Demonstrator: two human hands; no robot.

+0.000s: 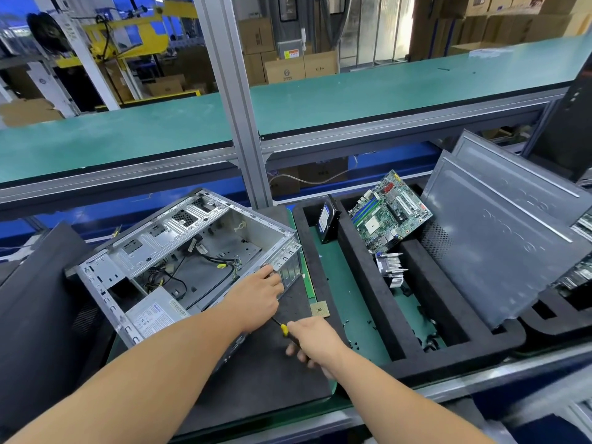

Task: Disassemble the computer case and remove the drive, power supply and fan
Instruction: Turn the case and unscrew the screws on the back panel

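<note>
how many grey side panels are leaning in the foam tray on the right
2: front side panel leans in the foam tray beside the motherboard; rear side panel stands just behind it. More may be hidden.

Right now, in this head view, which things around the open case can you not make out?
- Screwdriver tip: hidden behind the left hand, so the screw it meets is unseen.
- Power supply label: text too small to read.
- Its lower end: covered by the left forearm.
- Hard drive standing in the foam tray: only one face shows.
- Right hand fingertips: curled under the handle, out of sight.
- Fan: none can be made out.
</note>
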